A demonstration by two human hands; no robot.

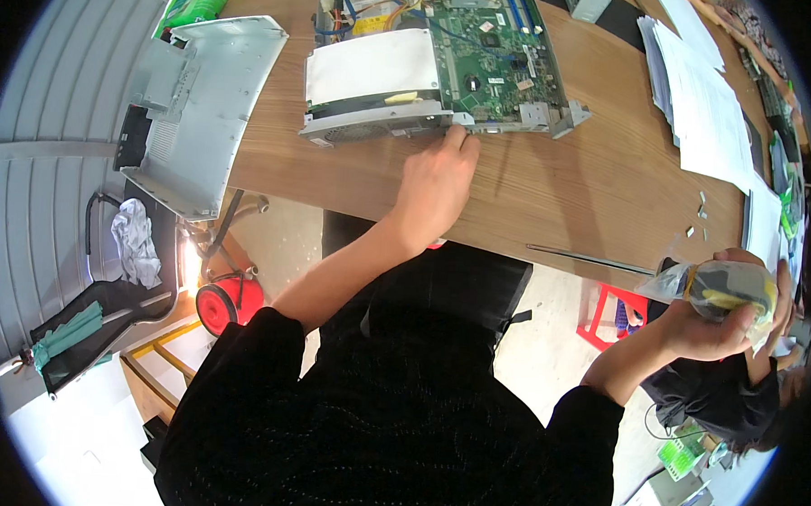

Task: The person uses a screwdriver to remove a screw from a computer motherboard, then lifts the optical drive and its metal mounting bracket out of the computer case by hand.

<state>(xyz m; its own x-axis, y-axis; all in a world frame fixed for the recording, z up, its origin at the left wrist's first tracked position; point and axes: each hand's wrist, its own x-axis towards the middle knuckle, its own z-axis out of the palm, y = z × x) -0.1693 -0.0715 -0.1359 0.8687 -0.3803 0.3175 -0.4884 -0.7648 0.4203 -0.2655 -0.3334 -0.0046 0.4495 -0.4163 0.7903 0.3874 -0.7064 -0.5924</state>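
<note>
My left hand rests fingertips-down on the front edge of the opened computer case on the wooden table, steadying it, not gripping. My right hand is clamped round the screwdriver, its handle seemingly wrapped in plastic. I judge 1 screw comes next: swing the tip onto the circuit board.

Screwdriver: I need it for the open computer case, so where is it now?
In the head view the screwdriver is at the right, its handle in the right hand off the table edge, far from the case.
</note>
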